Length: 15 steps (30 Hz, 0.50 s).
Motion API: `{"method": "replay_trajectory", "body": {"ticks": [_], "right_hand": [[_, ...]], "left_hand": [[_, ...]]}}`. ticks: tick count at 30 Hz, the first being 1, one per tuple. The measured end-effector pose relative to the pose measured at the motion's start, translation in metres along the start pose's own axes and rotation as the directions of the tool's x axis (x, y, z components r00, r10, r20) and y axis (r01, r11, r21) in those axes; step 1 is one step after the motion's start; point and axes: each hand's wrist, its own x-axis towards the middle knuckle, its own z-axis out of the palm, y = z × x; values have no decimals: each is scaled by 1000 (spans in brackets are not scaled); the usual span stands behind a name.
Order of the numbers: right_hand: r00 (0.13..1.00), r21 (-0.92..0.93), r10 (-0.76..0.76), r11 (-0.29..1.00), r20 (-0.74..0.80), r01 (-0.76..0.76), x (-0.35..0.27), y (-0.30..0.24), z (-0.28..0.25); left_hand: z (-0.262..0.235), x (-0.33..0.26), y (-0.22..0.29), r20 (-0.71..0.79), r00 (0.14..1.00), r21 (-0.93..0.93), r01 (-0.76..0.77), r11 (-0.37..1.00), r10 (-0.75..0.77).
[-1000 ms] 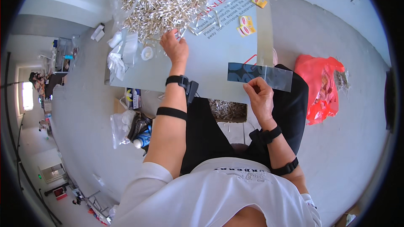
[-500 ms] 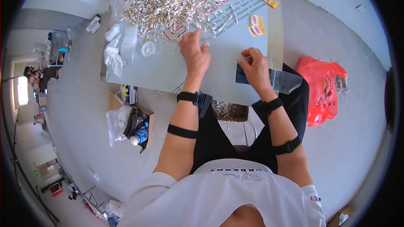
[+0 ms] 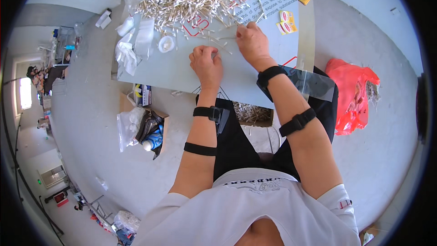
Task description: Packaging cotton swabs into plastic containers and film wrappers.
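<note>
A large heap of cotton swabs (image 3: 186, 2) covers the far part of the sheet-topped table (image 3: 159, 70), with a few loose swabs along its near edge. My left hand (image 3: 207, 67) is closed at the middle of the table, its fingertips pinched on a thin cotton swab (image 3: 210, 39) that points away from me. To its right, my right hand (image 3: 255, 45) reaches to the heap's near right edge. Its fingers are curled together in a pinch, and what they hold, if anything, is too small to make out.
Left of my hands lie a small round white tub (image 3: 166, 44), a clear plastic box (image 3: 144, 36) and crumpled white plastic (image 3: 125, 54). Small yellow packets (image 3: 287, 23) sit at the right. A dark transparent sheet (image 3: 309, 83) overhangs the near right edge. A red bag (image 3: 350, 95) stands on the floor.
My right hand has moved left and away from me, from the dark sheet to the swab heap. My left hand has drawn back slightly toward me from the heap's edge.
</note>
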Motion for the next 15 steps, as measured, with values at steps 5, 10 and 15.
{"method": "replay_trajectory", "body": {"ticks": [5,10,15], "right_hand": [[994,135,29,990,104,-44,-21,25,-24],[995,111,55,992,84,-65,-40,30,-37],[984,171,43,982,174,-74,-49,27,-51]], "left_hand": [[-5,-5,-5,19,987,-119,-155,981,159],[1,-15,15,81,968,-173,-220,960,237],[-4,-13,33,75,974,-265,-186,946,213]]}}
